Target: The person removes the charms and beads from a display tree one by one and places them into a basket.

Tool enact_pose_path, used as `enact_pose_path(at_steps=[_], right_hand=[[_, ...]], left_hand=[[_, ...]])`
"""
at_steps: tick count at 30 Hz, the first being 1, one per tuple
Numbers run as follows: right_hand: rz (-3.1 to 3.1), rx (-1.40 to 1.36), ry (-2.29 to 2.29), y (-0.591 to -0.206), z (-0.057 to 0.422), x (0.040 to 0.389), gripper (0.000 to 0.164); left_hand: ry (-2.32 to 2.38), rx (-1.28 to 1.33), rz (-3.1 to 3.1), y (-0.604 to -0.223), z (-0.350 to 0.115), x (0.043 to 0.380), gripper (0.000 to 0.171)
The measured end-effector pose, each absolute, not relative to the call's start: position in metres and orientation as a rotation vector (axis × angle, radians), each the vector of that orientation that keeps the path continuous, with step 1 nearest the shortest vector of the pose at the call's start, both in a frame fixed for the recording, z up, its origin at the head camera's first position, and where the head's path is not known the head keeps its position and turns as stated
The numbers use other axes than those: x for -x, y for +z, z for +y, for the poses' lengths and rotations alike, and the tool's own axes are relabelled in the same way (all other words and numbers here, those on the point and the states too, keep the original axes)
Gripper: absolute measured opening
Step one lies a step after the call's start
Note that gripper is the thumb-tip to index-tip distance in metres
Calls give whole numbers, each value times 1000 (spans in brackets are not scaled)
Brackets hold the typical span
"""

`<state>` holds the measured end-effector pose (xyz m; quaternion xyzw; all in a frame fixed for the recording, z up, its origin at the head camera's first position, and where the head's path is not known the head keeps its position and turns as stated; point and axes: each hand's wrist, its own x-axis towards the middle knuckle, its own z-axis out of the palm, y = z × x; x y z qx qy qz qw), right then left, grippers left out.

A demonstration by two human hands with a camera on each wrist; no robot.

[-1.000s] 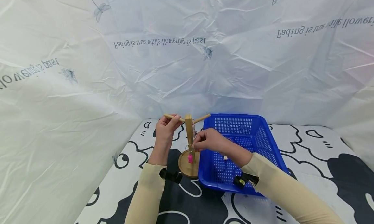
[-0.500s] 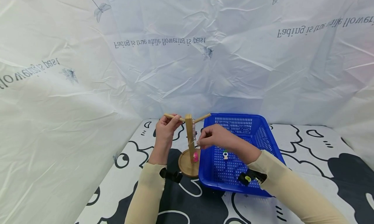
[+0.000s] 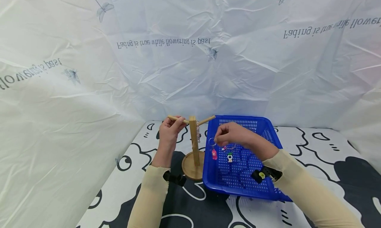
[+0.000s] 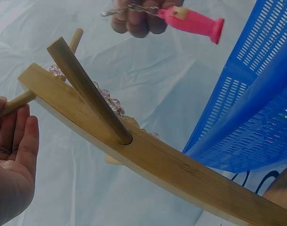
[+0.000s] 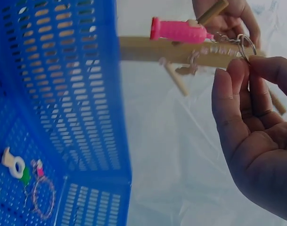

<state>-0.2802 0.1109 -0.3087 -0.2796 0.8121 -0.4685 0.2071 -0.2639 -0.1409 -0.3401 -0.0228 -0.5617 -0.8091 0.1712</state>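
One pink figure-shaped keychain (image 3: 214, 154) in the right hand (image 3: 233, 133); one round wooden peg (image 4: 18, 102) in the left hand (image 3: 169, 130)

Right hand: bare, entering from the near right, forearm slanting left and far across the basket. Thumb and index finger together, pinching the silver-coloured metal ring (image 5: 241, 46) of the keychain; wrist bent, fingertips toward the left. The pink figure dangles below the fingers, in line with the basket's left part and apart from the stand.

Left hand: bare, forearm reaching almost straight toward the far side, to the left of the stand. Fingers and thumb clamped on the peg.

Sleeves: two, cream (image 3: 150, 191), each with a black band (image 3: 174, 178) at the wrist.

Stand: pale wooden upright post (image 3: 194, 140), fixed to a round wooden base (image 3: 188, 167); a second peg (image 3: 207, 120) juts right. One bracelet of clear pinkish beads (image 3: 198, 133) hangs just beside the post's right face.

Basket: blue plastic, perforated, rectangular (image 3: 232, 191), right of the stand. Contents seen: one white-and-green charm (image 3: 230, 157); one thin pinkish loop (image 5: 52, 197) near it; dark loops or strands, too faint to identify.

Surface: black-and-white cartoon-print cloth (image 3: 312, 178). Far side: creased white sheet with printed lettering (image 3: 190, 76).
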Motion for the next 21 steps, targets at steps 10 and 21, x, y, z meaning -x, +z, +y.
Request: enact_pose_path(at_steps=[10,21], right_hand=[[2307,685,-1245,-322,126,296,15],[2316,622,-1170,-353,134,313,19]], left_hand=[[-2307,79,-1587,-339,-141,263,8],[-2324,84,-1587,-341,-142,264,7]])
